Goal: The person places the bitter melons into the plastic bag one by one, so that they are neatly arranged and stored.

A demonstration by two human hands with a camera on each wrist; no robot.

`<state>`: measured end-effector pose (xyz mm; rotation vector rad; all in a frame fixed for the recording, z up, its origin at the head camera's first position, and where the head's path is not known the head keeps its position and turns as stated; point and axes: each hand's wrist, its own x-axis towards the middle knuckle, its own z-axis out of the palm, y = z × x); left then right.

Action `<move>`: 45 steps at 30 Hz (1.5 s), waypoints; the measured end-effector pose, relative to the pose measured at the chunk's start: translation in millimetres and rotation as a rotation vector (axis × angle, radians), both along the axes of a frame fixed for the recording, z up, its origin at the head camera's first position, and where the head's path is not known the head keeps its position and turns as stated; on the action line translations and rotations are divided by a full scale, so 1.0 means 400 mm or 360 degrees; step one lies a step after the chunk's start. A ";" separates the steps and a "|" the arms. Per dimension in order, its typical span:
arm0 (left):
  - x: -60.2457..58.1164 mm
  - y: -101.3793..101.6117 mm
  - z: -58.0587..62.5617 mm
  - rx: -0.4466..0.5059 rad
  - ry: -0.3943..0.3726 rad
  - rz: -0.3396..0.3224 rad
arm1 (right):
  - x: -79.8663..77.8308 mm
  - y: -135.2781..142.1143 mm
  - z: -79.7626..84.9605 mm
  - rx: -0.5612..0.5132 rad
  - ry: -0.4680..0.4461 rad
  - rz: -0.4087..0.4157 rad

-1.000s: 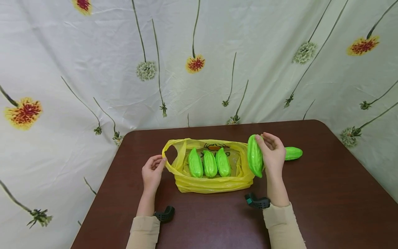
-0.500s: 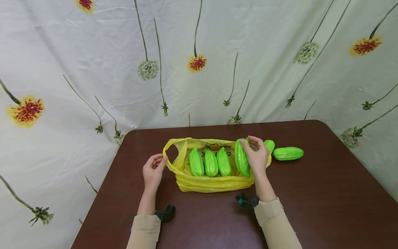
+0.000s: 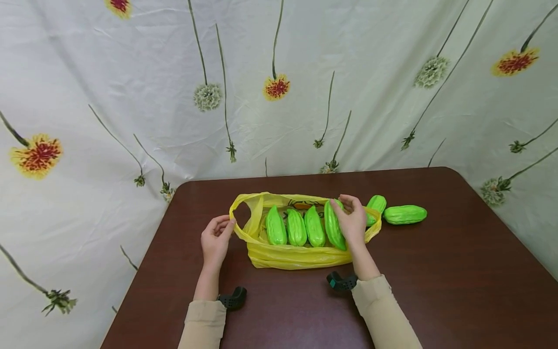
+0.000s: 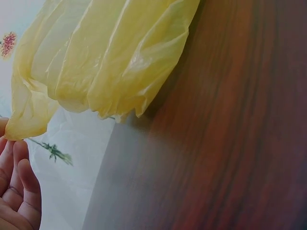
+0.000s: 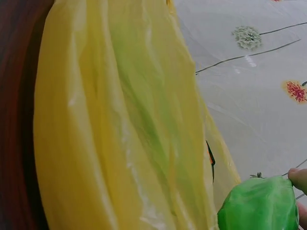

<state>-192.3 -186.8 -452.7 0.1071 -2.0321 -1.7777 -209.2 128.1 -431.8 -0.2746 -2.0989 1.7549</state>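
Observation:
A yellow plastic bag (image 3: 301, 259) lies with its mouth spread, and three green, ridged bitter melons (image 3: 296, 228) stand side by side in it. At the bag's left end, my left hand (image 3: 215, 241) pinches the handle loop between thumb and fingertips; the left wrist view shows the handle (image 4: 31, 120) drawn out to that hand (image 4: 19, 191). My right hand (image 3: 354, 223) grips another bitter melon (image 3: 333, 225) near its upper end, tilted inside the right part of the bag's mouth. In the right wrist view, the bag's side covers most of the melons, while the held melon (image 5: 261, 206) shows low right.
Right of the bag, a bitter melon (image 3: 405, 214) lies on the dark brown table (image 3: 457, 271). Another bitter melon (image 3: 376, 203) sits beside it, partly behind the bag's right handle (image 3: 374, 235). A flower-patterned cloth (image 3: 174, 97) hangs behind the table.
My right hand has moved left and slightly down, bringing its bitter melon from the bag's right edge into the mouth. My left hand stays at the handle.

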 end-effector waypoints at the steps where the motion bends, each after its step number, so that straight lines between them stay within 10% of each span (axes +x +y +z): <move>1: 0.004 0.003 0.008 -0.0005 0.0000 -0.0006 | -0.001 -0.001 -0.003 0.0008 -0.0007 0.0004; 7: 0.026 0.015 0.042 -0.0035 0.0022 -0.0032 | -0.001 -0.003 -0.010 0.0005 -0.0009 0.0038; 16: -0.009 -0.005 -0.015 -0.0011 0.0008 0.0011 | 0.003 0.000 0.000 -0.0034 -0.0040 0.0064; 30: -0.010 -0.004 -0.020 -0.0042 0.0038 0.0030 | 0.010 0.025 0.021 -0.0066 0.0150 0.0053; 45: -0.011 -0.004 -0.016 -0.0047 0.0041 0.0035 | 0.044 0.129 0.109 -0.0280 0.0240 -0.0206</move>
